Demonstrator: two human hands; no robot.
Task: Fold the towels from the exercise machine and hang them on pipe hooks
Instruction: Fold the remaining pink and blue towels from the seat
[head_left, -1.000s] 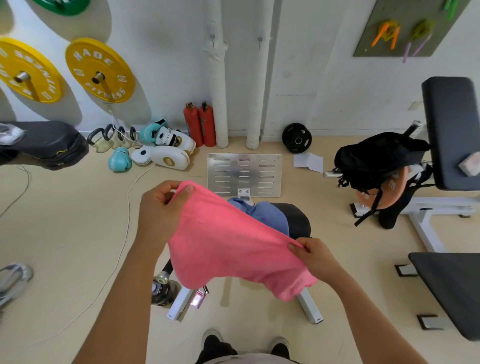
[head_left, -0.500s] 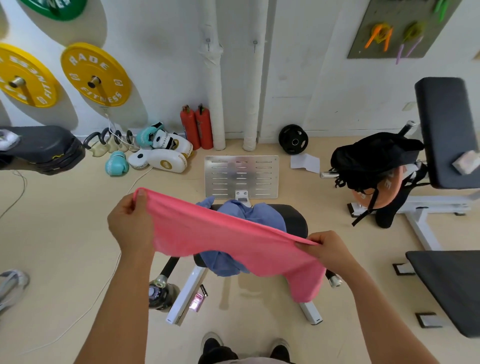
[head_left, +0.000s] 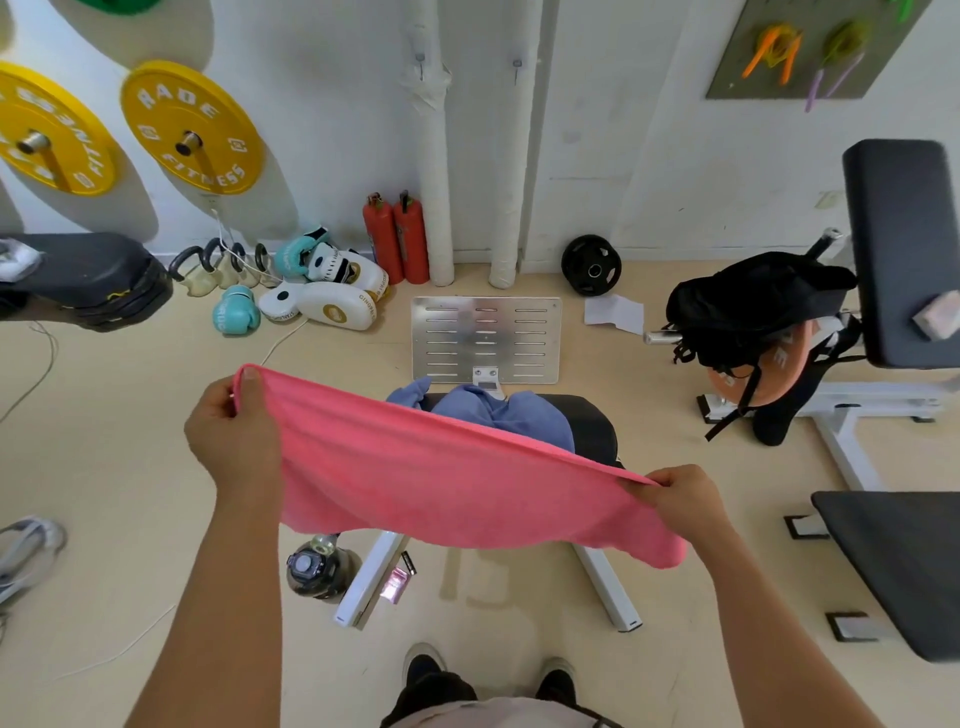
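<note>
Pinching the pink towel (head_left: 441, 483) taut, left hand (head_left: 234, 441) and right hand (head_left: 685, 499) clamped on opposite corners, you should match edges squarely before folding.

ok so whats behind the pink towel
Behind the pink towel, held stretched by both hands, a blue towel lies on the machine's black seat. Their nearer parts are covered.
</note>
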